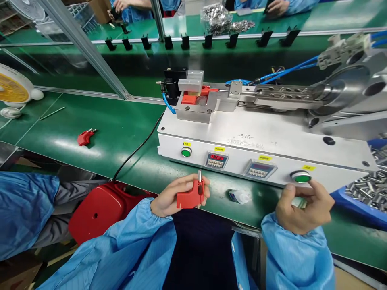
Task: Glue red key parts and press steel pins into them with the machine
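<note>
Two blue sleeves [298,262] lie nearest; the left hand [169,197] is clamped on one red piece [190,196] by the surface's [121,121] edge, the right hand [304,219], fingers apart, at one of two green buttons [301,177].

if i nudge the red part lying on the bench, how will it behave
The red part looks like rigid plastic, so it probably won't flex. Its angular shape suggests sliding rather than rolling; the glossy bench may offer little friction.

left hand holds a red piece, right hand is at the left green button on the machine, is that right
Not quite: the head view shows the right hand at the right green button on the machine. The left hand does hold a red piece.
</note>
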Tool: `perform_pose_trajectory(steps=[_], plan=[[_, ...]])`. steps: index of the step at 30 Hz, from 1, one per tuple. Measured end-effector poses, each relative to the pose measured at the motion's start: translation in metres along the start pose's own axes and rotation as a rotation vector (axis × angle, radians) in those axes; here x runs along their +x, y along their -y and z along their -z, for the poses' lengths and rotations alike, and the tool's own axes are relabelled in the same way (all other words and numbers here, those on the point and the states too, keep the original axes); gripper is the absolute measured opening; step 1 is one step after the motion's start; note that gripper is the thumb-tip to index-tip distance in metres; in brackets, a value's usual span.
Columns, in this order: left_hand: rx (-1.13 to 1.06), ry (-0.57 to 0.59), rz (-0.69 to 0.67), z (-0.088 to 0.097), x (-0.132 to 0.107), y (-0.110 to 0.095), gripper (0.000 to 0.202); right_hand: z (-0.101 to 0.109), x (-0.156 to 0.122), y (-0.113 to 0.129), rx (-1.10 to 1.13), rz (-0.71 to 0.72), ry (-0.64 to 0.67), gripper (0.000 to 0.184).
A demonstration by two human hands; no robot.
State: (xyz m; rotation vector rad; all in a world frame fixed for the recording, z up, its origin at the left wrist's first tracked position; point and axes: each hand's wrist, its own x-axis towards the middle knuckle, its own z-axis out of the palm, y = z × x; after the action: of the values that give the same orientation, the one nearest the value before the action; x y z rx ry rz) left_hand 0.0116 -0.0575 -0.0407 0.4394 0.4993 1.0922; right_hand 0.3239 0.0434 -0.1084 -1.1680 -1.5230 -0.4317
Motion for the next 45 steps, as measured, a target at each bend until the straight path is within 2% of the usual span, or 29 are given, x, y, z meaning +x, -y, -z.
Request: perform_pose_trajectory(steps=[13, 19, 23, 30, 33, 38, 45], plan=[[0.032, -0.045, 0.010, 0.002, 0.008, -0.004, 0.036, -0.004, 0.002, 0.000, 0.099, 0.034, -0.008, 0.040], [-0.016, 0.011, 0.041, 0.002, 0.009, -0.004, 0.032, -0.004, 0.003, 0.002, 0.102, 0.035, -0.007, 0.040], [0.001, -0.011, 0.006, 0.002, 0.008, -0.004, 0.031, -0.004, 0.002, 0.000, 0.125, 0.050, -0.017, 0.041], [-0.008, -0.038, -0.024, 0.000, 0.006, -0.003, 0.035, -0.006, -0.001, -0.003, 0.039, -0.093, 0.006, 0.043], [-0.006, -0.075, -0.009, 0.001, 0.005, -0.004, 0.038, -0.005, 0.000, -0.002, 0.048, -0.075, -0.005, 0.041], [0.101, -0.050, -0.047, 0.000, 0.002, -0.005, 0.034, -0.003, 0.001, 0.000, 0.058, -0.085, 0.041, 0.043], [0.501, -0.299, -0.247, -0.007, -0.002, -0.004, 0.032, -0.007, 0.003, -0.002, 0.112, 0.063, -0.026, 0.040]])
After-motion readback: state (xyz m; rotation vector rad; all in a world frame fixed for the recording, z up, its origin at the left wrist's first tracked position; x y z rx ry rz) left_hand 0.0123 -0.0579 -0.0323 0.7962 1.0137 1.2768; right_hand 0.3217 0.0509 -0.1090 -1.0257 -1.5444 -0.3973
